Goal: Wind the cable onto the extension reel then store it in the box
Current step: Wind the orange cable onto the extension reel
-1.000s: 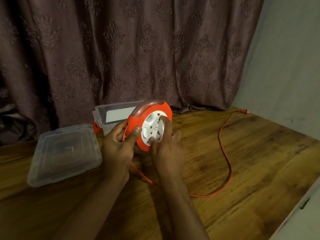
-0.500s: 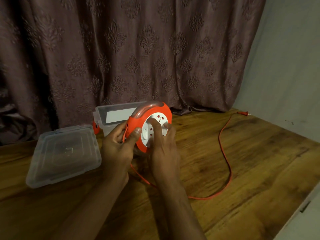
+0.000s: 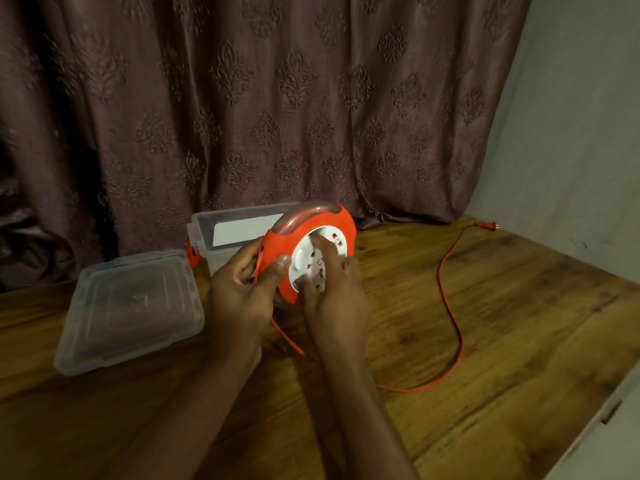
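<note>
An orange extension reel (image 3: 341, 225) with a white socket disc stands upright above the wooden table (image 3: 519, 323). My left hand (image 3: 239, 292) grips its left rim, thumb on the orange front. My right hand (image 3: 334, 296) has its fingers on the white disc, covering part of it. The orange cable (image 3: 453, 320) leaves the reel's underside, loops across the table to the right and ends in a plug (image 3: 486, 226) near the far wall. A clear plastic box (image 3: 221, 226) stands just behind the reel.
The box's clear lid (image 3: 130, 306) lies flat on the table left of my hands. A patterned curtain (image 3: 259, 98) hangs behind the table. A pale wall (image 3: 571, 133) bounds the right side, and the table's front edge runs along the lower right.
My right hand's fingers have shifted round on the white disc. The cable loop on the table has drawn slightly closer. The left hand keeps its grip.
</note>
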